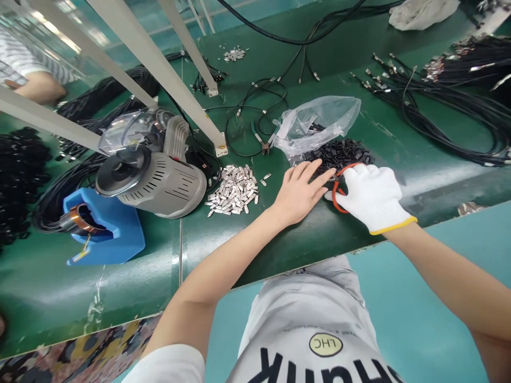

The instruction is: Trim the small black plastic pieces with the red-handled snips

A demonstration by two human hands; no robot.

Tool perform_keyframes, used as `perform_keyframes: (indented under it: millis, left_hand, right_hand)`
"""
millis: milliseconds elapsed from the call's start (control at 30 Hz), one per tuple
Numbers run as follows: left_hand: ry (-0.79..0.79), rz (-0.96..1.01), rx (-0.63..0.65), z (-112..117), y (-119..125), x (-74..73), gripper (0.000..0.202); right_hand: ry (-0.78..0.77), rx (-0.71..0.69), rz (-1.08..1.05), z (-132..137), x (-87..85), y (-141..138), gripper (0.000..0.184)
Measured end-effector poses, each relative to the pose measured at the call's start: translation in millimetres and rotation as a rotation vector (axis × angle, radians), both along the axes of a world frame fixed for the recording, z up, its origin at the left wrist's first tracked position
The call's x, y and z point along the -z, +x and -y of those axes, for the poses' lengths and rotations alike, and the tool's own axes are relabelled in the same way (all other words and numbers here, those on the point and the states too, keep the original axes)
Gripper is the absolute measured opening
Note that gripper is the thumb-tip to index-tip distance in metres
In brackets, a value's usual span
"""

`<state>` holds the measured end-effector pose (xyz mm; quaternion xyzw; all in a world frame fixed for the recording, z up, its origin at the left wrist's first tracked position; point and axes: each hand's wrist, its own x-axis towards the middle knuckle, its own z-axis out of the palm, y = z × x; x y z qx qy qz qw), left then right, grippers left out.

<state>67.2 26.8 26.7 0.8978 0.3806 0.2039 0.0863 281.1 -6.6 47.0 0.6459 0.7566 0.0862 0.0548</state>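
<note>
My left hand (297,194) is bare and lies low over the green bench, fingers stretched out and slightly apart. Its fingertips reach the near edge of a heap of small black plastic pieces (345,152). In a white knitted glove, my right hand (371,196) grips red-handled scissors (339,205); their blades are mostly hidden between the two hands. Behind the heap sits an open clear plastic bag (319,119) with some black pieces inside. Left of my bare hand is a pile of small silver metal connector shells (233,191).
A grey machine (167,178) and a blue tape dispenser (123,234) stand at left, below white frame posts (159,69). Cutting pliers (265,144) lie behind the bag. Black cable bundles (439,117) spread at right. Another person's arm (42,88) shows far left.
</note>
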Motion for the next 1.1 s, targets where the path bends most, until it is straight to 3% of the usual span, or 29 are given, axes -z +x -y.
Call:
perform_keyframes:
  millis: [133, 367, 533, 667, 833, 1000, 1100]
  left_hand:
    - [0.013, -0.095, -0.014, -12.6, 12.7, 1.9, 0.054]
    - [-0.041, -0.087, -0.097, -20.4, -23.8, 0.6, 0.051]
    - [0.032, -0.155, 0.015, -9.0, 2.3, -4.9, 0.053]
    - [0.091, -0.181, -0.016, -6.8, 26.0, 0.9, 0.062]
    - [0.061, -0.181, -0.061, -12.0, 12.4, 5.8, 0.06]
    - [-0.034, -0.069, -0.103, -14.4, -8.9, 2.6, 0.048]
    - [-0.151, 0.168, -0.082, -20.3, -1.2, -1.2, 0.038]
  right_hand:
    - [0.026, 0.031, 0.008, 0.9, -1.5, 13.5, 0.064]
    - [0.028, 0.066, 0.002, 3.7, 5.8, 36.2, 0.069]
    - [0.031, 0.039, 0.008, -0.3, 4.3, 19.1, 0.062]
    - [0.032, 0.05, 0.038, -0.9, 0.0, 17.0, 0.054]
    - [0.047, 0.076, 0.014, 3.5, 1.2, 33.2, 0.065]
    - [0.053, 0.083, -0.013, 3.7, 1.8, 33.4, 0.066]
    - [0.072, 0.041, -0.01, 2.1, -3.0, 21.0, 0.063]
